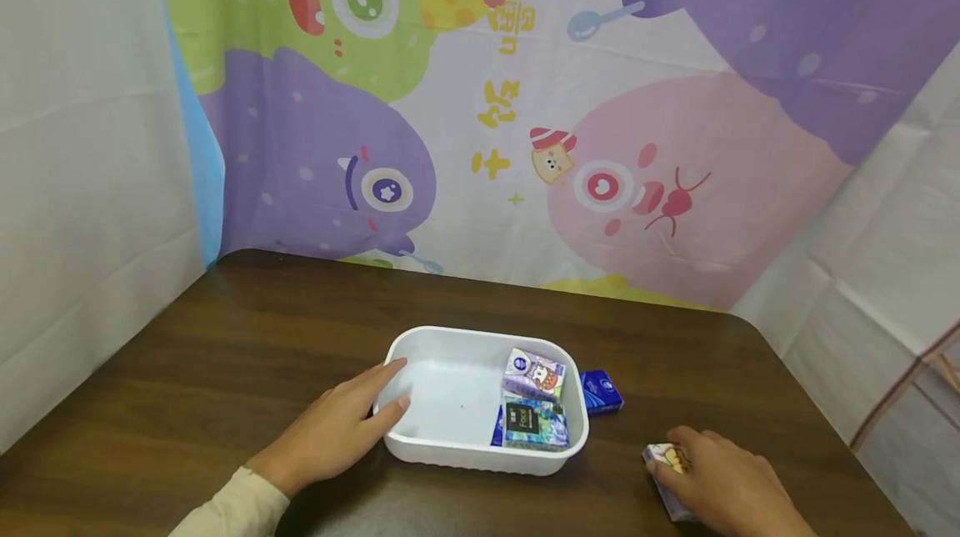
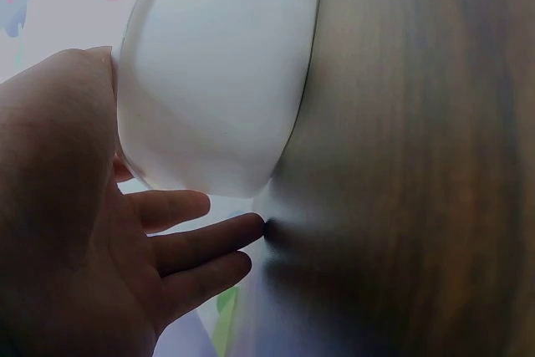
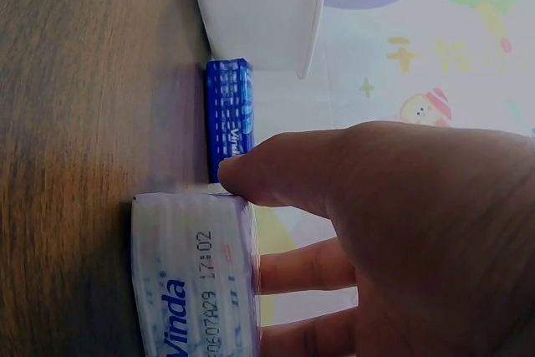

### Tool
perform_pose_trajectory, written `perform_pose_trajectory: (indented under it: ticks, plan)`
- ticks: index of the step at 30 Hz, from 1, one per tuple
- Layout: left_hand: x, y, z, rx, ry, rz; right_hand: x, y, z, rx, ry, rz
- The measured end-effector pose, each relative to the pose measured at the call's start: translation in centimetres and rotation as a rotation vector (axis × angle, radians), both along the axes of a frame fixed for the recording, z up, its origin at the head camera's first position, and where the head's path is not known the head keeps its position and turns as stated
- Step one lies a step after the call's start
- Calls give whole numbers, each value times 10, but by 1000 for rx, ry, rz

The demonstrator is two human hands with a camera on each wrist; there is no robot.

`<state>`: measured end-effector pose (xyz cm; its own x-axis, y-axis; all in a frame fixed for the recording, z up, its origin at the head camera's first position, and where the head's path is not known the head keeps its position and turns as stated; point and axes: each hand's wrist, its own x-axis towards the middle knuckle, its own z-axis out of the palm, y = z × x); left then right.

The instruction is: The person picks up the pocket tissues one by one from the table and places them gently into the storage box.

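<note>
A white plastic basin [image 1: 480, 457] stands on the table. My left hand [image 1: 337, 429] rests at its left rim, with thumb and index finger over the edge; the other fingers [image 2: 209, 240] stretch out straight beside the outer wall in the left wrist view. Inside the basin, on the right, lie a purple tissue pack [image 1: 534, 374] and a blue-green tissue pack [image 1: 534, 422], with a bit of dark blue showing next to it. On the right, my right hand [image 1: 723, 470] grips a white and purple Vinda tissue pack [image 3: 196, 273] on the table, partly covering it.
A dark blue tissue pack [image 1: 602, 392] lies on the table against the basin's right side. The brown wooden table [image 1: 300, 312] ends at a cartoon-printed curtain [image 1: 480, 212] behind. White cloth walls [image 1: 82, 145] hang on both sides.
</note>
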<state>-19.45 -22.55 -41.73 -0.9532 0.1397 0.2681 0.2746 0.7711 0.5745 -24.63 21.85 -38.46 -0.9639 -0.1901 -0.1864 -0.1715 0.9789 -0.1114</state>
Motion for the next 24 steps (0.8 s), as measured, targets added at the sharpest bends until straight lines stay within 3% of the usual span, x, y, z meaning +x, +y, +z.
perform_pose_trajectory:
  ticks: [24]
  plan:
    - [1, 0, -1, -3, 3, -2, 2, -2, 0, -17, 15, 16]
